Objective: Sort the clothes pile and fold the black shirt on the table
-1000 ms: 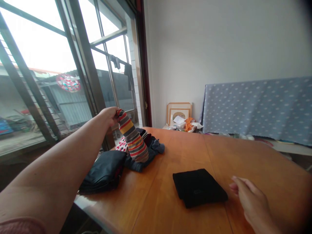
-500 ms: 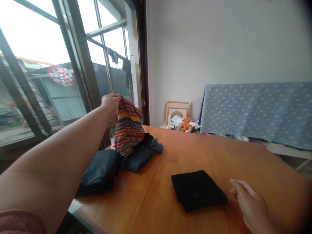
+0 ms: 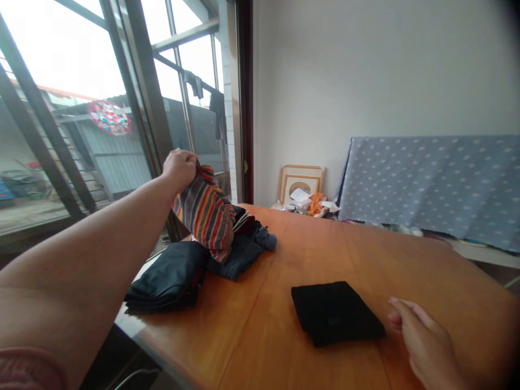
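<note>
The left hand (image 3: 179, 168) is raised above the worktop's (image 3: 309, 254) far left corner, its fingers clamped on the top of a striped cloth (image 3: 207, 214) that hangs down onto a heap of dark clothes (image 3: 239, 252). A folded dark bundle (image 3: 170, 276) lies just beside the heap at the left edge. The right hand (image 3: 426, 346) rests near the near edge, fingers loosely apart and empty, just beside a folded black cloth (image 3: 335, 314).
</note>
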Action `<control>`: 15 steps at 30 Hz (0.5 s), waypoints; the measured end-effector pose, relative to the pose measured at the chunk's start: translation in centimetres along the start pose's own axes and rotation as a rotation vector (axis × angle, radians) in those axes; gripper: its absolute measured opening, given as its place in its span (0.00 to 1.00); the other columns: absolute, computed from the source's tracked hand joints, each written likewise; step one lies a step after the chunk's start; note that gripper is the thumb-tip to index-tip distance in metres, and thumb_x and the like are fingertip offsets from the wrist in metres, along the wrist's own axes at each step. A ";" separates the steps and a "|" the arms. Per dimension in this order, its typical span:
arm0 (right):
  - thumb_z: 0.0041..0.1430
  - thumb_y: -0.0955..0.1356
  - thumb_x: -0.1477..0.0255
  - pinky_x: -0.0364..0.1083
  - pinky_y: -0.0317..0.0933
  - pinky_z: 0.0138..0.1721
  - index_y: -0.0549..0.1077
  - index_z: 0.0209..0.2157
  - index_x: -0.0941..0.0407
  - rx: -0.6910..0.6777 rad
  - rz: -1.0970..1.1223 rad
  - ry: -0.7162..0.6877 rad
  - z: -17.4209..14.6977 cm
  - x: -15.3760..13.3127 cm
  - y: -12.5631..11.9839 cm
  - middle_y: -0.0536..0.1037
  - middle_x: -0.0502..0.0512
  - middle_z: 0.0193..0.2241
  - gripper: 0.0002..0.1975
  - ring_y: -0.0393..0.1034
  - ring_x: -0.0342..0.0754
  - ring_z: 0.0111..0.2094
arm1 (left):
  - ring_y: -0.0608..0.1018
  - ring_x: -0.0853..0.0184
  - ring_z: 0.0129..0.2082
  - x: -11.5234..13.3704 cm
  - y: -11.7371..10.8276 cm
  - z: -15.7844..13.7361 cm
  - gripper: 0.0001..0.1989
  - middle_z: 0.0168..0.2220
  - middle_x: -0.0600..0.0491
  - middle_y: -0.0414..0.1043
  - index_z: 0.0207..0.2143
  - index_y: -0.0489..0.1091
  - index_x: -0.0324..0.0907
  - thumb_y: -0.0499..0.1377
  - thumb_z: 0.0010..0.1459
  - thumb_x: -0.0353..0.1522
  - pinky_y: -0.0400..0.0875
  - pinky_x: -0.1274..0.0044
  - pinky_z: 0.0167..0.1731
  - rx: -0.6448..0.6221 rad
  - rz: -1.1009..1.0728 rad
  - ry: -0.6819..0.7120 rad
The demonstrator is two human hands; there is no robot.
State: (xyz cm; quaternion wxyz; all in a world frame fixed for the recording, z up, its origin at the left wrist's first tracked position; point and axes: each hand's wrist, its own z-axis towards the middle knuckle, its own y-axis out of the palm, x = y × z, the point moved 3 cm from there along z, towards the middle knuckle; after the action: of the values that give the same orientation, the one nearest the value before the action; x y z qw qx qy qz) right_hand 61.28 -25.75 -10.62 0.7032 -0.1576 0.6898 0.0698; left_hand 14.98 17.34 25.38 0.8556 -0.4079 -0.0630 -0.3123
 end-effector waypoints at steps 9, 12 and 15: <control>0.46 0.73 0.52 0.48 0.66 0.33 0.78 0.34 0.57 -0.001 0.025 -0.032 -0.4 -0.5 0.4 0.76 0.51 0.22 0.23 0.71 0.50 0.28 | 0.78 0.57 0.38 1.6 9.1 -14.3 0.21 0.36 0.49 0.78 0.33 0.76 0.48 0.58 0.53 0.54 0.67 0.72 0.36 -0.371 0.209 0.119; 0.46 0.74 0.52 0.48 0.66 0.33 0.78 0.35 0.57 -0.001 0.038 -0.031 -0.6 -0.7 0.4 0.76 0.51 0.22 0.23 0.70 0.49 0.27 | 0.78 0.57 0.36 3.8 12.5 -19.3 0.22 0.33 0.51 0.78 0.30 0.75 0.48 0.64 0.45 0.55 0.66 0.72 0.34 -0.597 0.192 0.216; 0.46 0.74 0.52 0.47 0.66 0.32 0.78 0.35 0.58 -0.005 0.058 -0.028 -0.6 -0.9 0.3 0.76 0.51 0.21 0.23 0.70 0.49 0.27 | 0.78 0.57 0.37 4.8 13.8 -20.8 0.16 0.31 0.52 0.78 0.24 0.73 0.47 0.67 0.45 0.48 0.67 0.72 0.34 -0.652 0.111 0.191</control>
State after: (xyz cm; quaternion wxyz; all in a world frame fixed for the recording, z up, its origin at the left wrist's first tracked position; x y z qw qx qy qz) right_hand 60.64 -25.56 -9.79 0.7100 -0.1385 0.6840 0.0941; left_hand 23.80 6.20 4.33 0.6981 -0.6315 0.1428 -0.3056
